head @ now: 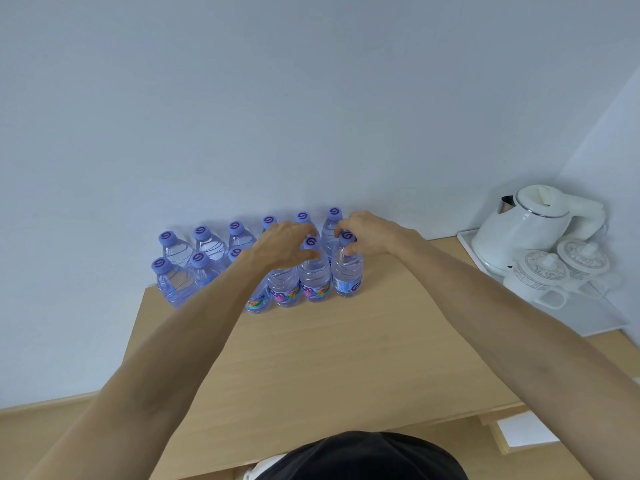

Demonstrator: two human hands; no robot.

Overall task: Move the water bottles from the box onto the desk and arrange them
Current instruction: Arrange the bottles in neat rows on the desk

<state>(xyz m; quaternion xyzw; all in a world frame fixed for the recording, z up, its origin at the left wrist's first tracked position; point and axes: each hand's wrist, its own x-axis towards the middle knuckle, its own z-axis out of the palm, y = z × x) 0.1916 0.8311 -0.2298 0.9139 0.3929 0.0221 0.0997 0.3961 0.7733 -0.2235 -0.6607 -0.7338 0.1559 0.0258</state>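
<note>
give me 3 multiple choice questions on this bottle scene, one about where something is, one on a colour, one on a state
1. Where does the white kettle stand?
A. on the tray at the desk's right end
B. among the bottles
C. on the floor

2. What colour are the bottle caps?
A. red
B. purple
C. white

3. What is the right hand doing?
A. resting flat on the desk
B. lifting the kettle
C. gripping the top of the rightmost front bottle

Answers:
1. A, the kettle sits on the white tray beside two lidded cups.
2. B, every visible cap is purple.
3. C, its fingers curl round the neck of the rightmost front bottle, which stands upright on the desk.
</note>
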